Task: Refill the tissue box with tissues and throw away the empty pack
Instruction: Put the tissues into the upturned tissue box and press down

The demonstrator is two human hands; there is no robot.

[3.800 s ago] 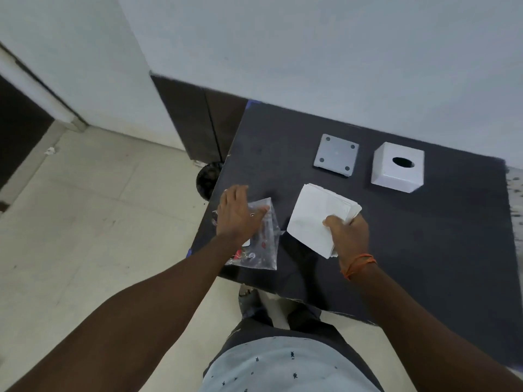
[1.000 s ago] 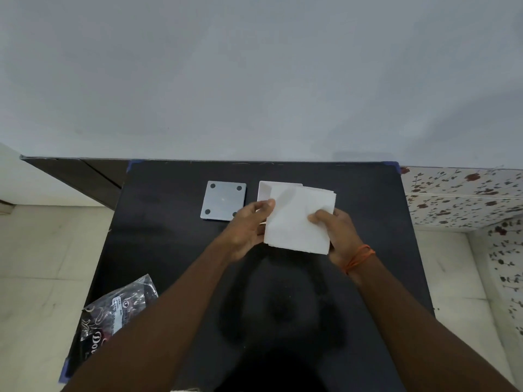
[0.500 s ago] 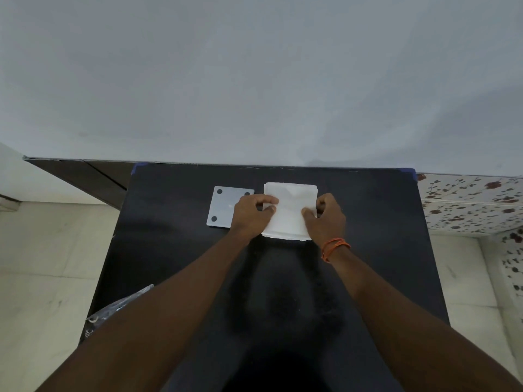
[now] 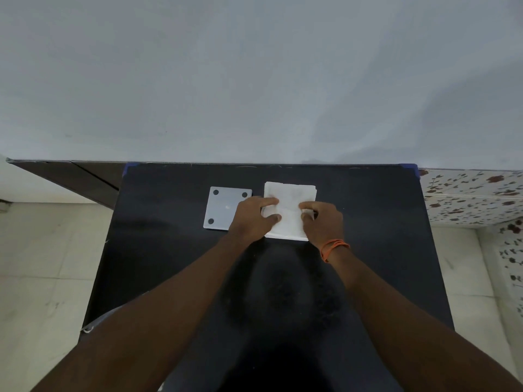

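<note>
A stack of white tissues (image 4: 288,213) sits far across the middle of the black table (image 4: 382,250). My left hand (image 4: 253,217) grips its left side and my right hand (image 4: 322,224), with orange threads on the wrist, grips its right side. Both press down on it. The white tissue box stands where the stack is and is hidden under the stack and my hands. Just left of my left hand, the box's grey base plate (image 4: 220,210) with round pads lies flat. A sliver of the clear empty pack (image 4: 94,322) shows at the table's near left edge beside my left forearm.
A pale wall rises directly behind the table's far edge. A dark cabinet (image 4: 85,179) stands at the far left. Pale floor tiles (image 4: 42,264) lie on the left, and patterned tiles (image 4: 475,199) on the right.
Both hands carried the tissue stack away from me and lowered it over the box. The stack now looks squared and pressed down. The empty pack has slipped almost out of sight behind my left arm.
</note>
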